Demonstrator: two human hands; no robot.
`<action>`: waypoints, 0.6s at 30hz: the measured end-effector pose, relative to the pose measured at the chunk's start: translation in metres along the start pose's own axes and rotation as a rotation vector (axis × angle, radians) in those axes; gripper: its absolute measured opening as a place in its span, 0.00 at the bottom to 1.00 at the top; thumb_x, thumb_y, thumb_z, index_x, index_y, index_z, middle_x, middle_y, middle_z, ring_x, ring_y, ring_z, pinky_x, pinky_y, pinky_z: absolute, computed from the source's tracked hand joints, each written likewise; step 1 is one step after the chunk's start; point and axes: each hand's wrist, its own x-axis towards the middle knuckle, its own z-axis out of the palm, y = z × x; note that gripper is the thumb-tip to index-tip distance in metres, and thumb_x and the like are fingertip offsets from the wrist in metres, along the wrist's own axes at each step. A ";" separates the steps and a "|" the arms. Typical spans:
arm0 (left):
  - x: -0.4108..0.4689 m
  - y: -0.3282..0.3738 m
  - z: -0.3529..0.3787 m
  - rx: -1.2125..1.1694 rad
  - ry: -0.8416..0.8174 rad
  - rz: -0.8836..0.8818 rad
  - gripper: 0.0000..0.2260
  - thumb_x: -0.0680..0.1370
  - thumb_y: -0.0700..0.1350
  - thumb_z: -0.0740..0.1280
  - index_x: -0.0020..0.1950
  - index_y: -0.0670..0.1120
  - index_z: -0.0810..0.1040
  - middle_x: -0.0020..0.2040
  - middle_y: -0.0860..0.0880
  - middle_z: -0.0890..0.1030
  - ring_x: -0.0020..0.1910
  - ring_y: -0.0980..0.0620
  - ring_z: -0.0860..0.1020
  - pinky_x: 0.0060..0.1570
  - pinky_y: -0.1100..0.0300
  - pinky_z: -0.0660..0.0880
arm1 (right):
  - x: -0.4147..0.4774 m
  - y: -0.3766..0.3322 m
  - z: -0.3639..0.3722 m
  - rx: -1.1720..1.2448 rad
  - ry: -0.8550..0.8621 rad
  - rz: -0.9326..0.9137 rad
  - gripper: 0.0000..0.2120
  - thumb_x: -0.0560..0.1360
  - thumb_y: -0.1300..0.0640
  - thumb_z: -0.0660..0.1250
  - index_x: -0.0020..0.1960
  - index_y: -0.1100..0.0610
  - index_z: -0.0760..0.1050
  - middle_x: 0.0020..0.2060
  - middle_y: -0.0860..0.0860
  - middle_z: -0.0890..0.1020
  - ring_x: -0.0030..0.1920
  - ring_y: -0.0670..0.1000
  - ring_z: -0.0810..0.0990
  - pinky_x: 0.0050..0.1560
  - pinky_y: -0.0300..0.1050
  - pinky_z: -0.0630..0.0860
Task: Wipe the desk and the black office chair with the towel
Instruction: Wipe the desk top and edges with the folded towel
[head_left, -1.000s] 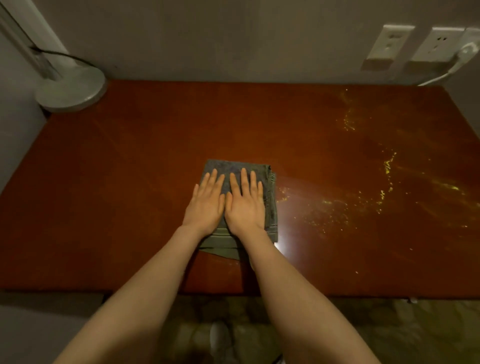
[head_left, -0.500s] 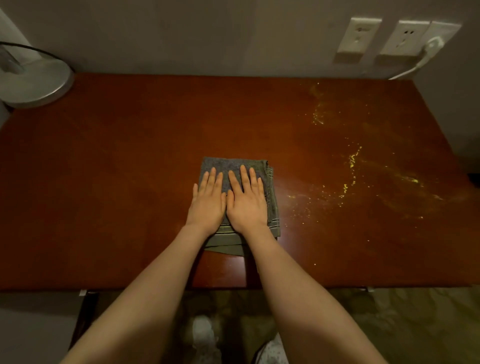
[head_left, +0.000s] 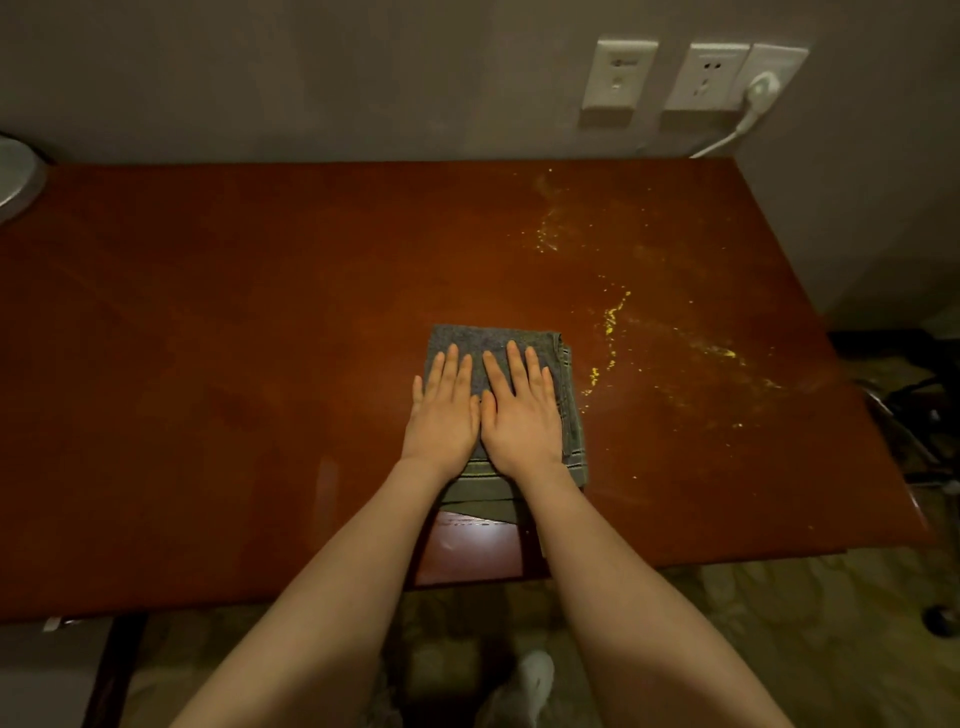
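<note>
Palms down, left hand (head_left: 441, 415) and right hand (head_left: 522, 415) press straight, released fingers (head_left: 452, 364) on the folded towel (head_left: 488, 338) mid-way along the counter (head_left: 260, 364), and a hasty sweep right could fling the yellow crumbs (head_left: 610, 322) off the edge.

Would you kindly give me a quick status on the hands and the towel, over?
Left hand and right hand flat on folded towel. Towel on desk, yellow specks to its right. Nothing blocking.

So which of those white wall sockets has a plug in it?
The rightmost white plastic wall socket, nearest the corner: a white plug with its cable sits in it. The middle socket and the left socket have nothing plugged in.
</note>
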 end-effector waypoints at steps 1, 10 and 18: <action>0.002 0.011 0.003 0.002 -0.004 0.009 0.24 0.84 0.48 0.45 0.77 0.45 0.41 0.77 0.47 0.39 0.76 0.51 0.38 0.73 0.52 0.38 | -0.002 0.010 -0.003 -0.002 -0.002 0.013 0.24 0.83 0.50 0.46 0.77 0.50 0.48 0.77 0.52 0.45 0.76 0.52 0.38 0.72 0.46 0.33; 0.022 0.100 0.031 0.017 -0.004 0.100 0.24 0.84 0.48 0.45 0.77 0.45 0.41 0.77 0.47 0.38 0.76 0.50 0.38 0.73 0.50 0.38 | -0.013 0.100 -0.032 -0.068 0.004 0.117 0.24 0.83 0.49 0.45 0.77 0.49 0.47 0.77 0.51 0.44 0.76 0.51 0.38 0.73 0.46 0.34; 0.040 0.145 0.038 0.029 -0.083 0.182 0.24 0.84 0.48 0.44 0.77 0.44 0.40 0.77 0.46 0.37 0.76 0.50 0.37 0.74 0.50 0.39 | -0.015 0.145 -0.052 -0.061 -0.057 0.182 0.24 0.83 0.49 0.45 0.78 0.50 0.46 0.77 0.51 0.43 0.76 0.52 0.37 0.73 0.47 0.34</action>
